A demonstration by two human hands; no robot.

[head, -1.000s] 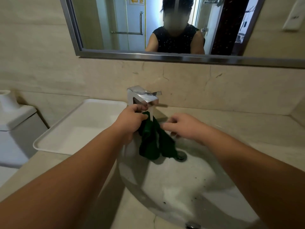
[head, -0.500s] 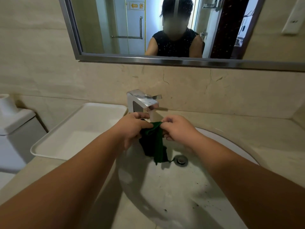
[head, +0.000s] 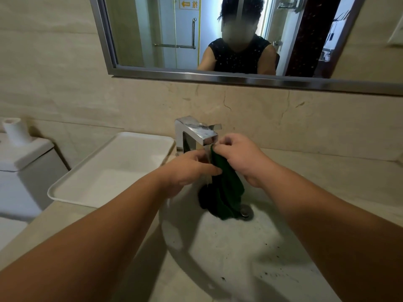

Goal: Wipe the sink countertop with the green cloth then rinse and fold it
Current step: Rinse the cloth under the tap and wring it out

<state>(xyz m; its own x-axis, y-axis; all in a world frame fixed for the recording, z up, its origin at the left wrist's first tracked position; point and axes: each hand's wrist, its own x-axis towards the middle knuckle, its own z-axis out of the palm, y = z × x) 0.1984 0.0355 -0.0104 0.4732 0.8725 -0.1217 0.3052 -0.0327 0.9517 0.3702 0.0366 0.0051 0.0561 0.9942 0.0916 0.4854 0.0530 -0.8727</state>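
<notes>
I noted the green cloth (head: 226,188) hanging limp just below the faucet (head: 196,131) spout, right grip (head: 242,158) pinching its top corner, left grip (head: 187,171) pinching the edge beneath; judged it soft, water-heavy, best held by corners.

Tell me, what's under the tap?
Under the tap, the green cloth, held by the left hand and right hand, hangs down into the sink. It covers part of the drain and the basin behind it.
</notes>
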